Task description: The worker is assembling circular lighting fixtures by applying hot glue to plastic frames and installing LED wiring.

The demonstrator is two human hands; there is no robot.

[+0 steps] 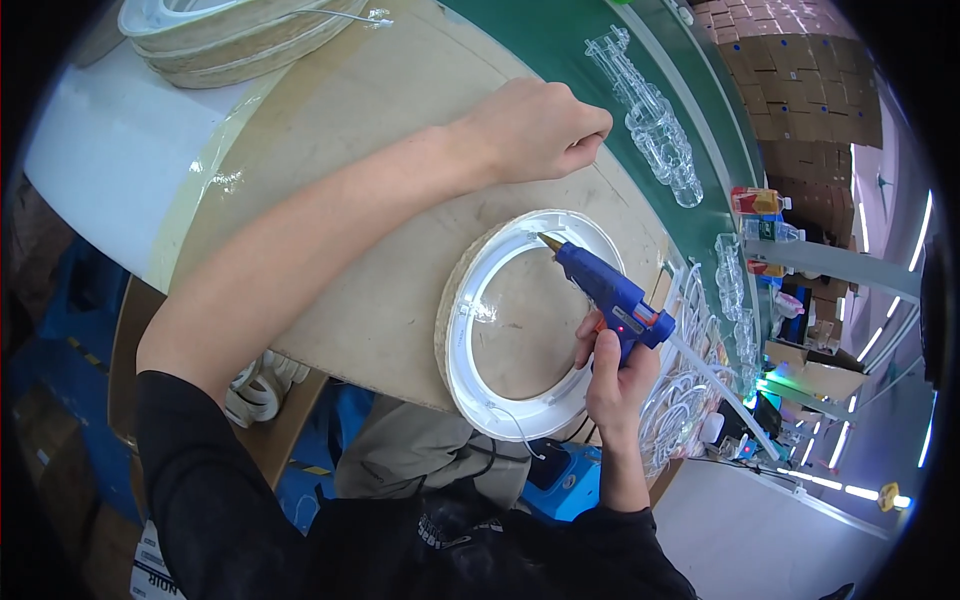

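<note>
A broad desk (360, 90) fills the middle of the view, brown on top, with a white area at the left and a shiny strip of tape along the border between the two. Along its far side runs a green belt (525, 32), and brown cardboard boxes (800, 90) are piled beyond at the upper right. A big round frame (235, 50), white inside with a tan outer side, sits at the upper left. A smaller white ring (460, 345), also tan around its outside, lies at the near edge of the desk, in front of the person. To its right is a heap of pale cables (668, 425). Clear plastic pieces (655, 130) lie on the green belt.

The left hand (545, 130) is above the desk beyond the ring, its fingers curled into a fist; whether anything is inside cannot be told. The right hand (615, 385) is wrapped around the handle of a blue glue gun (605, 285), at the right side of the ring. A long pale glue stick (722, 392) juts from the gun's back end. Its tip (550, 243) points at the far part of the ring; contact cannot be told. A thin wire (518, 418) trails from the ring's near side.
</note>
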